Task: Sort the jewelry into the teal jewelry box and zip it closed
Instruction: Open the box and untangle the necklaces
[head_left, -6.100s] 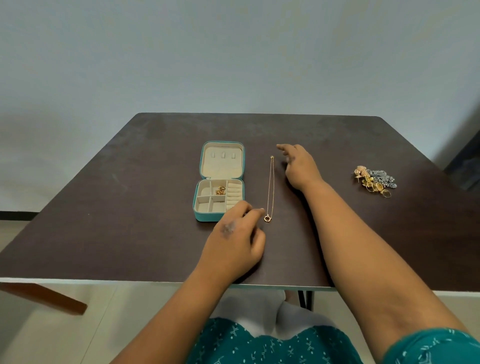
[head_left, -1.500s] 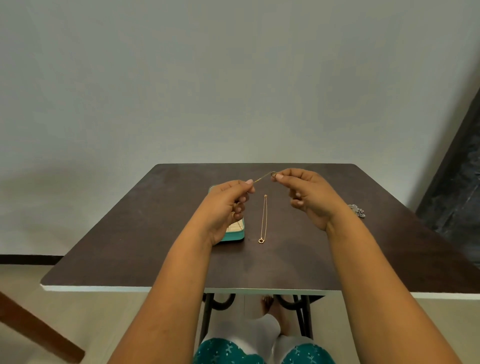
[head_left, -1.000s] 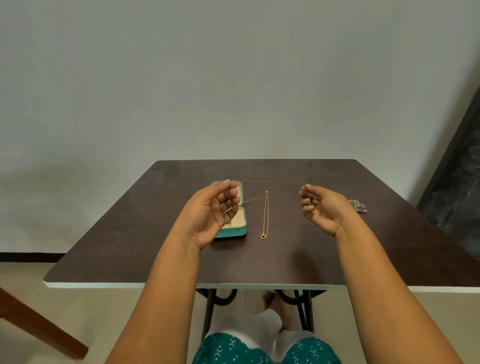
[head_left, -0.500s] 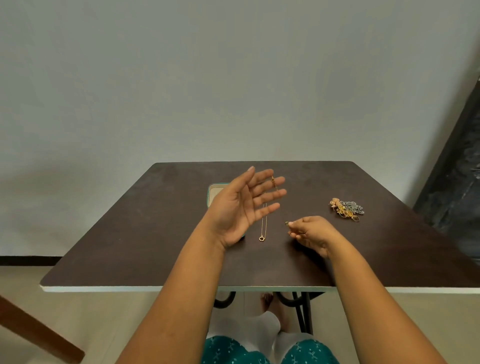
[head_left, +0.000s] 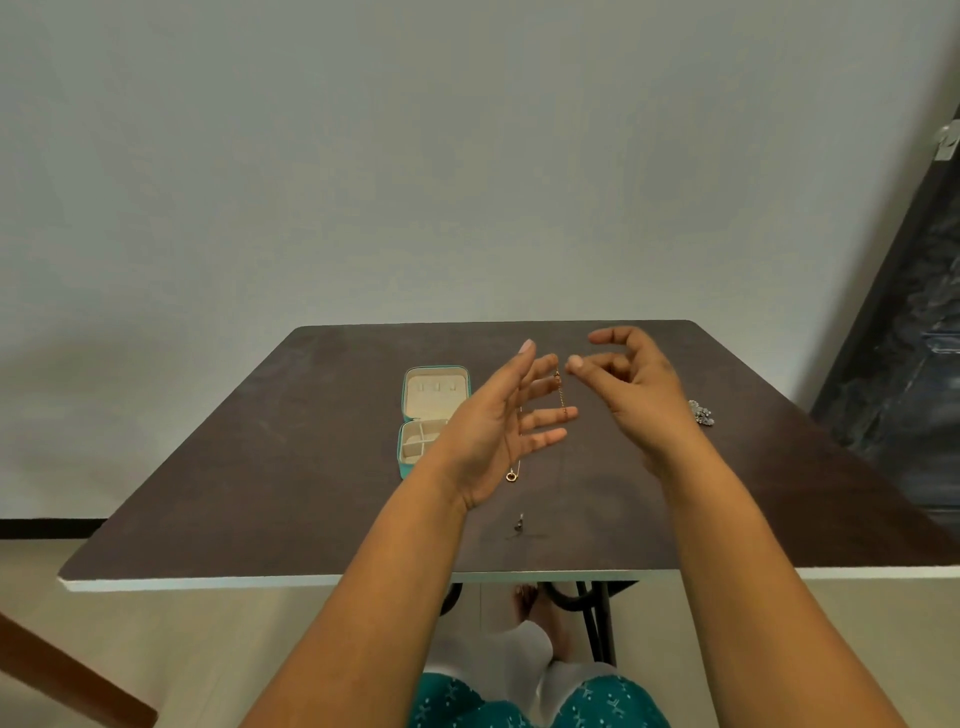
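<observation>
Gold, thin as thread, the necklace (head_left: 561, 396) hangs off the spread fingers of the left hand (head_left: 501, 431), which is raised palm-up above the table (head_left: 260, 467) with its fingers straight; a short beaded length dangles by the fingertips and a small ring pendant (head_left: 512, 475) swings below the heel of the palm. The right hand (head_left: 631, 395) hovers just beside it, fingers loosely curled, thumb and forefinger close together near the chain's top end; whether they actually pinch the fine chain I cannot tell. To the left and behind sits the teal jewelry box (head_left: 434, 410), lid open, its cream compartments partly hidden by the left hand. A heap of silver jewelry (head_left: 702, 414) lies well apart on the right of the table, and a small dark piece (head_left: 519, 524) rests near the front edge. By my reading, the necklace is being gathered up for stowing. Next it wants lowering into a free compartment, coiled slowly so the chain does not tangle or spill over a divider.
</observation>
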